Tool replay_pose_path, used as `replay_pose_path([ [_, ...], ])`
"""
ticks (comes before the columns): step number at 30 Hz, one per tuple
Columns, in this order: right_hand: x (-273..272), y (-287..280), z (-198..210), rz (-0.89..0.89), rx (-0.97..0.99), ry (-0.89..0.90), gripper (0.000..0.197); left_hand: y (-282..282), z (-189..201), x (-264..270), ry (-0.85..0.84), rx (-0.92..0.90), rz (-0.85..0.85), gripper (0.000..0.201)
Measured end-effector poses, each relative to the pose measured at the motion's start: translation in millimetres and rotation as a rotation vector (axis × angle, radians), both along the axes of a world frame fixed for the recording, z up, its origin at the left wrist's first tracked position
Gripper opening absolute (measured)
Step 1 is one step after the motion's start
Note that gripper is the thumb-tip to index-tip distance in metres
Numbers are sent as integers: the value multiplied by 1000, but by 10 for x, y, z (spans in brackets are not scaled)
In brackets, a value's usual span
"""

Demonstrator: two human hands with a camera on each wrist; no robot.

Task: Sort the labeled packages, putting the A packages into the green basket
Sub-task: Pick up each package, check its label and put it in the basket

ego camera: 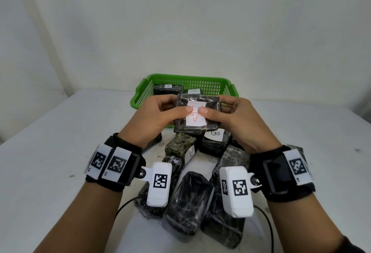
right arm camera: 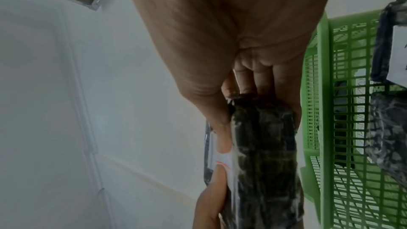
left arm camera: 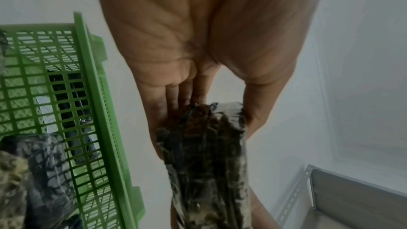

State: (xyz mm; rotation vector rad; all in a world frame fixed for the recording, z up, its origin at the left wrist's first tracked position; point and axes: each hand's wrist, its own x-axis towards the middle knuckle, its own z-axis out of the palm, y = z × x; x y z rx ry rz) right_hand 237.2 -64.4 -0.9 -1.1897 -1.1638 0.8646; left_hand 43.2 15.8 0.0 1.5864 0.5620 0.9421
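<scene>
Both hands hold one dark marbled package (ego camera: 197, 113) in the air just in front of the green basket (ego camera: 212, 86). Its white label carries a red letter A, upside down to me. My left hand (ego camera: 160, 115) grips its left side with the thumb on the label; my right hand (ego camera: 232, 115) grips the right side the same way. The wrist views show the package (left arm camera: 204, 154) (right arm camera: 264, 154) edge-on between fingers and thumb, with the basket (left arm camera: 92, 111) (right arm camera: 319, 93) beside it. Two labeled packages lie in the basket; one label reads A (ego camera: 168, 86).
Several dark wrapped packages lie on the white table (ego camera: 60, 142) below my wrists. One shows a label B (ego camera: 215, 134), another a label A (ego camera: 190, 153). Black cables run near the table's front edge. A white wall stands behind the basket.
</scene>
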Motion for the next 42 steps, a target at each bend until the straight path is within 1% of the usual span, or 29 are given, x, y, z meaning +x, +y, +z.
replay_pose_path([
  [2, -7, -12, 5, 3, 6, -17, 43, -12, 8, -9, -1, 55, 34, 35],
  [3, -9, -26, 14, 18, 0, -18, 45, -25, 15, -13, -11, 78, 42, 40],
  [5, -1, -53, 36, 71, -46, 12, 54, -44, 22, -19, -28, 141, 46, 49],
  [8, 23, -93, 56, 136, -125, 67, 64, -44, 12, -15, -15, 243, 13, 55],
  [10, 29, -96, 56, 143, -125, 88, 61, -29, 1, -25, 9, 279, -4, 57],
  [12, 27, -79, 34, 127, -92, 126, 51, -30, 11, -58, 23, 251, -47, 63],
  [13, 31, -74, 18, 110, -71, 138, 49, -33, 12, -71, 38, 220, -75, 70],
  [14, 36, -63, 0, 92, -50, 141, 51, -37, 11, -81, 59, 181, -97, 77],
  [15, 43, -54, -17, 76, -33, 138, 55, -42, 9, -77, 82, 133, -104, 78],
  [16, 45, -45, -28, 68, -20, 131, 60, -45, 2, -64, 95, 86, -98, 72],
  [18, 50, -29, -42, 55, -6, 121, 69, -49, -9, -24, 75, 23, -65, 52],
  [19, 46, -26, -45, 54, -12, 112, 74, -50, -16, -10, 64, 16, -49, 46],
  [20, 42, -25, -49, 53, -24, 95, 77, -50, -21, 1, 67, 24, -42, 45],
  [21, 41, -26, -57, 54, -33, 71, 76, -51, -26, 7, 78, 46, -42, 46],
  [23, 39, -41, -61, 42, -24, 25, 66, -60, -29, 2, 107, 84, -40, 49],
  [25, 40, -63, -47, 23, -5, 16, 59, -70, -37, 7, 111, 68, -47, 46],
  [29, 37, -97, -37, 73, -32, -12, 59, -57, -32, 7, 68, 22, 13, 38],
  [31, 43, -103, -40, 81, -43, -45, 54, -34, -36, -10, 51, 19, 20, 39],
  [34, 59, -118, -28, 51, -19, -60, 45, -35, -40, -25, 50, 3, -25, 45],
  [38, 48, -126, -35, 48, -11, -76, 50, -47, -21, -27, 55, 61, -19, 43],
  [42, 61, -129, -47, 27, 28, -52, 44, -79, -7, -33, 48, 83, -43, 48],
])
